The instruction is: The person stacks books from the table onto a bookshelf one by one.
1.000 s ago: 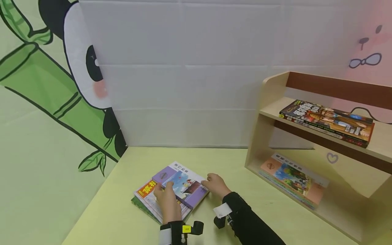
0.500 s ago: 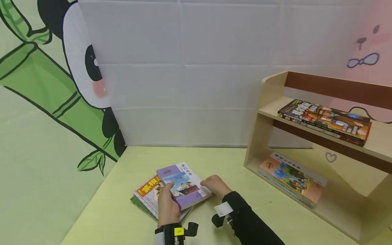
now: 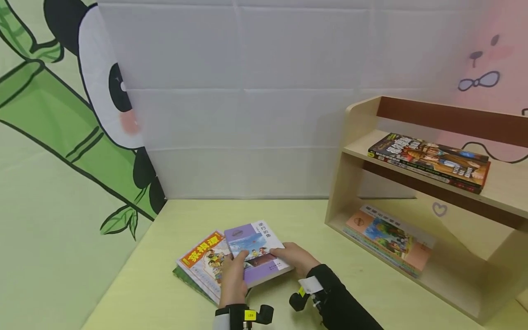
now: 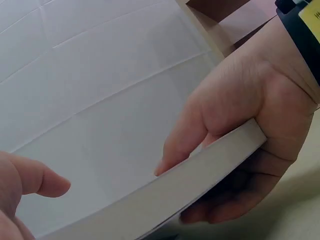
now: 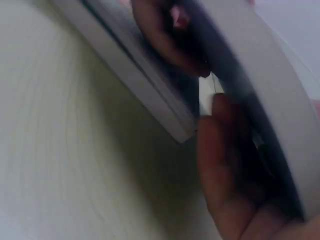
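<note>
A thick purple-and-white book (image 3: 266, 271) is held, tilted, above a small pile of books. My left hand (image 3: 233, 280) grips its near left side, thumb on the cover and fingers underneath, as the left wrist view shows along the page edges (image 4: 200, 172). At the book's right side, my right hand (image 3: 298, 259) holds it with the thumb over the cover; in the right wrist view its fingers (image 5: 215, 155) lie beneath the book. Under it on the table are a white book with a red-and-yellow title (image 3: 204, 261) and a green-edged one (image 3: 187, 280).
To the right stands a two-level wooden bookshelf (image 3: 350, 178). Dark comic-style books (image 3: 429, 160) lie flat on its upper shelf, and an orange-and-white book (image 3: 387, 240) tops a pile on the lower one. A white sheet (image 3: 247, 114) hangs behind the pale yellow table (image 3: 288, 211).
The purple book has been lifted off the pile and shifted right, uncovering more of the white book. Both hands moved along with it, and the view turned slightly right.
</note>
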A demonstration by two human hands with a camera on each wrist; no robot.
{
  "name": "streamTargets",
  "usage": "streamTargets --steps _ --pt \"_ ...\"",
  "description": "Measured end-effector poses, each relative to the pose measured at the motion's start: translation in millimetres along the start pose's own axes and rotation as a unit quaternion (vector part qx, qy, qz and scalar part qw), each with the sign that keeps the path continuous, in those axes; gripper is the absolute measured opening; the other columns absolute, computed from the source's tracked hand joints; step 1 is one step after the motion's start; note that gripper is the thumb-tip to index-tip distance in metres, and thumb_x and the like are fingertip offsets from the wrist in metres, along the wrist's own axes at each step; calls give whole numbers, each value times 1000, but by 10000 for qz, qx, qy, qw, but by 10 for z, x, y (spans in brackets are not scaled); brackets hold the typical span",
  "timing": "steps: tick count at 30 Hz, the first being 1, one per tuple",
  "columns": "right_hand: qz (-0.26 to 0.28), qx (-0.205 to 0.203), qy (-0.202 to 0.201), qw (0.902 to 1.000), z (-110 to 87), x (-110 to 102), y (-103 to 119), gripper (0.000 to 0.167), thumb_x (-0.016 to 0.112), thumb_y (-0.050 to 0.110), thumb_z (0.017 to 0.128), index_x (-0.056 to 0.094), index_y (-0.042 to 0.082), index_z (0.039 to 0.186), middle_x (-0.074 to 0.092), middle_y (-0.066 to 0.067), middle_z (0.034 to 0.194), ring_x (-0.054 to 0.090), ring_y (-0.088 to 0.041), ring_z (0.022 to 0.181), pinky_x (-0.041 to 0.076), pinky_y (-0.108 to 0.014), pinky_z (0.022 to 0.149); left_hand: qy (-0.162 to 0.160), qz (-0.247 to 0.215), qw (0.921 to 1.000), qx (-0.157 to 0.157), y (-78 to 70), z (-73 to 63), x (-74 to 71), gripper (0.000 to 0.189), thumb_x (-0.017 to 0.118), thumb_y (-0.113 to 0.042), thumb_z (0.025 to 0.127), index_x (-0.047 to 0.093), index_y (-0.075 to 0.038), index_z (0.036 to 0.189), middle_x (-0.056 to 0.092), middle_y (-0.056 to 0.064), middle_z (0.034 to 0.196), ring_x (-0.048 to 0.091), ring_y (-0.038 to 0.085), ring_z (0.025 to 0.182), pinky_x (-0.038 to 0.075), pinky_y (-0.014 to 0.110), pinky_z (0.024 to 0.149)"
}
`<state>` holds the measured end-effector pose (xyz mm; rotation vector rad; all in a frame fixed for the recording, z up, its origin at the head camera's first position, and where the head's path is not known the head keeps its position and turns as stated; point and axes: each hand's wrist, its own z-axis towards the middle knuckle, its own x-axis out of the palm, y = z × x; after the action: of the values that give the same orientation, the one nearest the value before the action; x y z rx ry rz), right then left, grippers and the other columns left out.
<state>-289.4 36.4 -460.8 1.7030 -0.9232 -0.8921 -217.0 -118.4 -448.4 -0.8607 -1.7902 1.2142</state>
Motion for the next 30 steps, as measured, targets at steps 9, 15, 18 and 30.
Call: streamTargets --steps 9,15,18,30 --pt "1065 -629 187 9921 -245 -207 38 59 64 11 92 31 -4 139 66 -12 104 68 -19 81 54 -31 69 250 451 9979 383 -31 -31 160 73 57 -18 94 19 11 149 18 35 152 21 49 138 22 59 110" --pt "1122 -1229 496 9848 -483 -412 179 61 62 10 93 28 0 144 64 -10 105 66 -20 86 55 -32 72 1059 -254 9929 467 -151 -118 247 57 54 -15 97 31 4 146 46 24 134 53 31 115 47 40 92" --pt "981 -1468 778 9812 -625 -525 245 63 63 9 93 29 2 145 64 -11 106 68 -23 85 56 -36 72 1499 -824 9839 511 -225 -160 259 50 53 -10 98 33 4 142 54 14 123 60 19 102 52 31 86" --pt "-43 -2121 1224 9696 -1027 -875 377 64 65 10 93 31 4 147 64 -17 111 70 -26 84 57 -38 70 1827 -1451 9707 583 -460 -253 221 43 52 -3 97 39 1 137 56 4 113 63 14 96 54 29 80"
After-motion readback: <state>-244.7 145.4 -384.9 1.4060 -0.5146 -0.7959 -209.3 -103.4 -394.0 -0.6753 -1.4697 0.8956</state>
